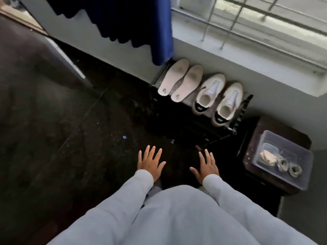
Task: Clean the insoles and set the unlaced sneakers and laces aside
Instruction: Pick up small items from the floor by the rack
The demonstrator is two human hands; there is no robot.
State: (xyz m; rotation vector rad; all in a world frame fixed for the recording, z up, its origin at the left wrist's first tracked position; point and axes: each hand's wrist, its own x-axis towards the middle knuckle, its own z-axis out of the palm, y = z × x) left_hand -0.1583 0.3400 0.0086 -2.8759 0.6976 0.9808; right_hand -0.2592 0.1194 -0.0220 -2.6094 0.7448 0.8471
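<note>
Two pale insoles (pixel 180 82) lie side by side on a low black rack (pixel 244 106) under the window. To their right on the same rack stand two white unlaced sneakers (pixel 219 99) with black heel tabs. Two coiled grey laces (pixel 289 166) and a crumpled pale cloth (pixel 268 157) lie in a clear plastic tub (pixel 300 177) at the right. My left hand (pixel 150 163) and my right hand (pixel 206 167) hover over the dark floor with fingers spread, holding nothing, well short of the rack.
The tub sits on a dark wooden stool (pixel 254 131) beside the rack. A blue curtain (pixel 141 23) hangs above the insoles. A barred window (pixel 256 23) and its sill run along the far wall. Dark floor (pixel 70 129) stretches to the left.
</note>
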